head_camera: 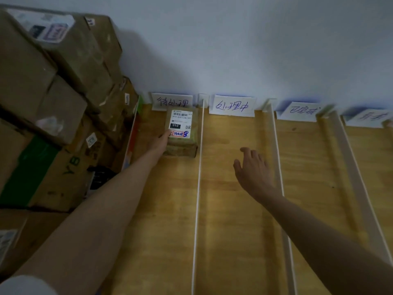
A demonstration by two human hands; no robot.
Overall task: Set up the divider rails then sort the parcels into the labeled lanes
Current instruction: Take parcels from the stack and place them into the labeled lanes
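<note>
Parcel at leftmost lane's far end, left hand gripping its edge, right hand spread.

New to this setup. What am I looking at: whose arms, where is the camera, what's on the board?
One picture, from a camera worn on a person's head, looking down at their bare arms. No robot. The wooden board is split into lanes by white divider rails, each lane headed by a handwritten label card at the wall. The left hand touches a small labelled parcel at the top of the leftmost lane. The right hand hovers open over the second lane, holding nothing. Stacked cardboard boxes sit at left.
</note>
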